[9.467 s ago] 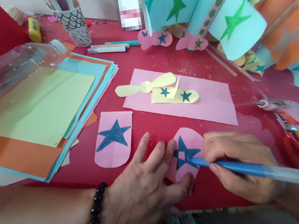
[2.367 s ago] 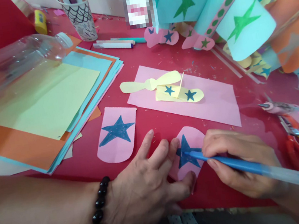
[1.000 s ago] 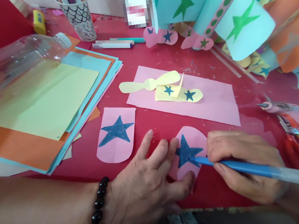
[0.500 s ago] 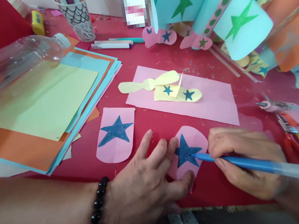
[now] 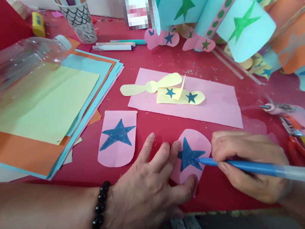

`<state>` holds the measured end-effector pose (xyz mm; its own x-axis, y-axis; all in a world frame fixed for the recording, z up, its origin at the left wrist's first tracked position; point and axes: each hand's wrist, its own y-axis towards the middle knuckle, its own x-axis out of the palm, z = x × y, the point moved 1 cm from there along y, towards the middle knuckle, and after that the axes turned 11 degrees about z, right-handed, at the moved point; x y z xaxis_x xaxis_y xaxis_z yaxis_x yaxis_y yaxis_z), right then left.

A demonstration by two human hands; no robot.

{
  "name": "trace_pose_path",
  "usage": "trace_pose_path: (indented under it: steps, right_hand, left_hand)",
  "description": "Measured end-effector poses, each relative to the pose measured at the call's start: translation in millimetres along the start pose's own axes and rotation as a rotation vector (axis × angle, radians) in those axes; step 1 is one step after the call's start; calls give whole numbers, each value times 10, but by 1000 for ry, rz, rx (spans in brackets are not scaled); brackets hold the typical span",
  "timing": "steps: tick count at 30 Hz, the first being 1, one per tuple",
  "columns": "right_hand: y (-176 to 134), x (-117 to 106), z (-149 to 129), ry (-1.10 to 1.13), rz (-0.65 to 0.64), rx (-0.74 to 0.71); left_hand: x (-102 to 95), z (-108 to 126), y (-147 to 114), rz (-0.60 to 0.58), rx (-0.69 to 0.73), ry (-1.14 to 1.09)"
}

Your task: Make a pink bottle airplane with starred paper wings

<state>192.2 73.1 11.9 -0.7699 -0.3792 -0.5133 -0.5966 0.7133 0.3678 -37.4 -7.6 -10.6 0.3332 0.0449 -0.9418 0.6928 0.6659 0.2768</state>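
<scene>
Under the fingertips of my left hand [image 5: 151, 185] lies a pink paper piece [image 5: 200, 139] with a rounded end and a dark blue star [image 5: 188, 155]. That hand is spread and presses the piece to the table. My right hand [image 5: 248, 165] is closed around a blue marker [image 5: 252, 166], its tip touching the star. Left of it lies a second pink piece [image 5: 113, 158] with a blue star. Farther back, a yellow paper propeller shape [image 5: 152, 86] and a folded yellow strip with two blue stars [image 5: 180, 96] rest on a pink sheet [image 5: 217, 108].
Stacked coloured paper [image 5: 36, 105] and a clear plastic bottle [image 5: 18, 61] are at left. A patterned cup [image 5: 78, 22] holds pens; loose markers [image 5: 113, 46] lie nearby. Decorated paper planes [image 5: 206, 14] stand at back right. A glue gun [image 5: 295, 112] and red-handled tool [image 5: 297, 146] sit at right.
The view has shifted very slightly. Both hands keep nearly the same positions, and the marker tip stays on the star.
</scene>
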Motion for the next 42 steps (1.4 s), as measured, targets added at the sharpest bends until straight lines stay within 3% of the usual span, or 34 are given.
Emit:
trace_pose_path:
  steps: [21, 26, 42]
  right_hand:
    - [24, -20, -7, -36, 11, -6]
    - [51, -33, -33, 2, 68, -7]
    - [15, -2, -7, 39, -18, 10]
  left_hand:
    - [-14, 6, 11, 6, -6, 10]
    - [-20, -9, 15, 7, 3, 5]
    - [-6, -7, 0, 12, 5, 21]
